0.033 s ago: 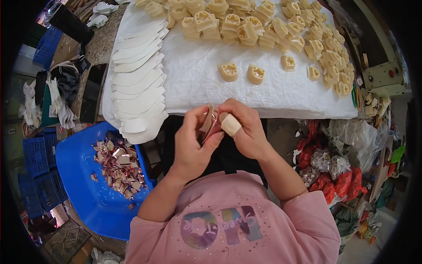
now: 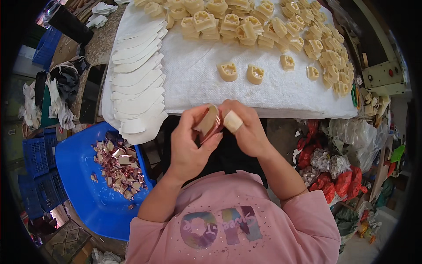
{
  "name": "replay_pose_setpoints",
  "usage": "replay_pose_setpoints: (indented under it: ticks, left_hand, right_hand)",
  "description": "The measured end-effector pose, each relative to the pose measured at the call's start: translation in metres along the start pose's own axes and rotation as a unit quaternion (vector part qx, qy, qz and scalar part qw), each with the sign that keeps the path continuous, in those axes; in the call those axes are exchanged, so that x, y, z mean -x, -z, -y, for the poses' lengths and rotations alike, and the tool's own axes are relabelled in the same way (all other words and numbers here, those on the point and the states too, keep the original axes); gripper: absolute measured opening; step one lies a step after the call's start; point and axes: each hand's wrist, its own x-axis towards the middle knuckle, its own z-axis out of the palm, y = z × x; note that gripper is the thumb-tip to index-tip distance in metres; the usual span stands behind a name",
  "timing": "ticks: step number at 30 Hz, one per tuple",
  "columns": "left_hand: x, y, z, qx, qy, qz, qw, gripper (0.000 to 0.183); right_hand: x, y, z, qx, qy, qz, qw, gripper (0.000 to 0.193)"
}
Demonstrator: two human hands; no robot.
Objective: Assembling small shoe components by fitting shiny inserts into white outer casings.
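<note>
Just off the front edge of the white-covered table, my left hand [image 2: 192, 134] is closed round a curved piece [image 2: 209, 121], shiny pink outside and beige inside. My right hand [image 2: 249, 132] is closed at the right edge of the same piece, its fingertips partly hidden. A cream wrap [image 2: 232, 122] covers its thumb. Beyond my hands, two cream moulded blocks [image 2: 227, 72] with hollows in their tops stand side by side on the table. White curved sheets [image 2: 137, 83] lie overlapped in a long row at the table's left side.
Many more cream blocks [image 2: 246, 33] crowd the table's [image 2: 193, 94] far and right sides. At lower left, a blue tub [image 2: 94, 207] holds shiny pink pieces [image 2: 121, 165]. A dark phone [image 2: 93, 94] lies left of the sheets. Red and clear plastic bags [image 2: 340, 180] pile up at right.
The curved piece has tilted so more of its beige inside shows. My right thumb has shifted slightly to the right.
</note>
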Motion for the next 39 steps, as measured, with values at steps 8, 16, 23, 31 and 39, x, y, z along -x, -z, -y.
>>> replay_pose_setpoints:
  ticks: [8,16,23,31,39]
  left_hand:
    - [-0.001,0.008,-0.018,-0.282,-0.095,0.038,0.954,0.040]
    - [-0.006,0.003,-0.012,-0.328,-0.109,-0.004,0.938,0.043]
    - [-0.006,-0.009,0.002,-0.332,-0.205,-0.063,0.919,0.047]
    - [-0.008,-0.015,0.009,-0.341,-0.232,-0.118,0.903,0.054]
    - [-0.004,-0.015,0.022,-0.367,-0.252,-0.165,0.880,0.050]
  right_hand:
    - [-0.008,0.010,-0.010,-0.238,-0.177,0.121,0.947,0.019]
    - [-0.001,0.001,-0.005,-0.062,-0.150,0.055,0.985,0.017]
    - [0.011,-0.004,-0.011,-0.277,-0.127,0.059,0.951,0.020]
    - [0.014,-0.017,-0.014,-0.402,-0.155,-0.011,0.902,0.025]
    - [0.015,-0.023,-0.001,-0.080,-0.165,-0.019,0.983,0.026]
